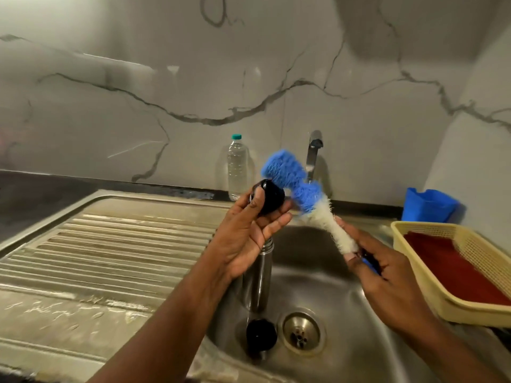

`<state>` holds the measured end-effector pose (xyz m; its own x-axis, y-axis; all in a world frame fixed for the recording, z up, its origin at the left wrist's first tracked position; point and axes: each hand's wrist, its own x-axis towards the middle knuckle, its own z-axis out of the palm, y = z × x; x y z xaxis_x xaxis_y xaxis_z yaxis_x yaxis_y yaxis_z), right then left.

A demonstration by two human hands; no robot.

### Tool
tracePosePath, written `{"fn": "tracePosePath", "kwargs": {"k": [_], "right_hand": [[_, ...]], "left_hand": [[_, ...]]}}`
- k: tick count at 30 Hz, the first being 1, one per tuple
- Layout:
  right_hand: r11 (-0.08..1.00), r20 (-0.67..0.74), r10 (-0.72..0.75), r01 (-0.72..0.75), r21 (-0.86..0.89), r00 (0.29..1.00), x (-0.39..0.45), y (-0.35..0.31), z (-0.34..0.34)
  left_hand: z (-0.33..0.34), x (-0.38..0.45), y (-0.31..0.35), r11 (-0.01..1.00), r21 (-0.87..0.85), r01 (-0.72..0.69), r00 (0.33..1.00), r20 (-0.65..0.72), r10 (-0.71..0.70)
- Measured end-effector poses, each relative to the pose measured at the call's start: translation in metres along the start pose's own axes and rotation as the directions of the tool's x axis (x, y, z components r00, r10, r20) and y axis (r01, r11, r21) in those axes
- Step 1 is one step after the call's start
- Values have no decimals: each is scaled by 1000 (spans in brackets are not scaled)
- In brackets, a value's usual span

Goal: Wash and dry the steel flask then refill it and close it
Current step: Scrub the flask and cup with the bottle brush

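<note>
A black cap [268,196] was held in the left hand [249,233], fingers curled round it, above the sink [318,277]. A bottle brush [307,194], blue bristles at the tip and white ones lower down, was gripped by its handle in the right hand [384,275]; the blue end was touching or just beside the cap, blurred, so contact couldn't be told exactly. The steel flask [258,275] stood upright in the basin, open at the top, partly hidden behind the left hand and wrist. A 2nd black lid piece [261,337] lay on the basin floor, just beside the drain [301,331] and near the flask's base. The tap [313,153] was seen behind the brush, against the marble wall. A clear plastic bottle w/ green cap [237,167] stood at the back of the counter [33,194], left of the tap. A yellow basket [431,299] holding a red cloth [453,269] sat right of the sink, w/ a blue container [428,205] behind it. The ribbed drainboard [110,244] lay to the left.
</note>
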<state>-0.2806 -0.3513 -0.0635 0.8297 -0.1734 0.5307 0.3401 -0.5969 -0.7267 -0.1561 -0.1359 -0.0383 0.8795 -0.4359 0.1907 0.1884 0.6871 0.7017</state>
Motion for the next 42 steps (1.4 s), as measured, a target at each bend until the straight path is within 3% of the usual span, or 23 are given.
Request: {"fn": "tracePosePath", "kwargs": {"k": [3,14,28,36,42], "right_hand": [[998,-10,-21,20,-53,1000,-1,-3,3],[959,-46,-174,159,-236,984,-4,5,12],[969,-64,-113,95,-230,992,-2,12,12],[960,-74,-100,77,-271,992,0,17,6],[924,22,-106,107,-366,994,-1,21,3]], "left_hand": [[3,-2,0,998,-57,41,999,1,-41],[0,0,0,999,1,52,998,-24,-52],[-4,4,4,999,22,25,997,-68,-23],[-8,5,8,967,225,-117,990,-52,132],[-19,7,9,806,566,-175,976,-9,218]]}}
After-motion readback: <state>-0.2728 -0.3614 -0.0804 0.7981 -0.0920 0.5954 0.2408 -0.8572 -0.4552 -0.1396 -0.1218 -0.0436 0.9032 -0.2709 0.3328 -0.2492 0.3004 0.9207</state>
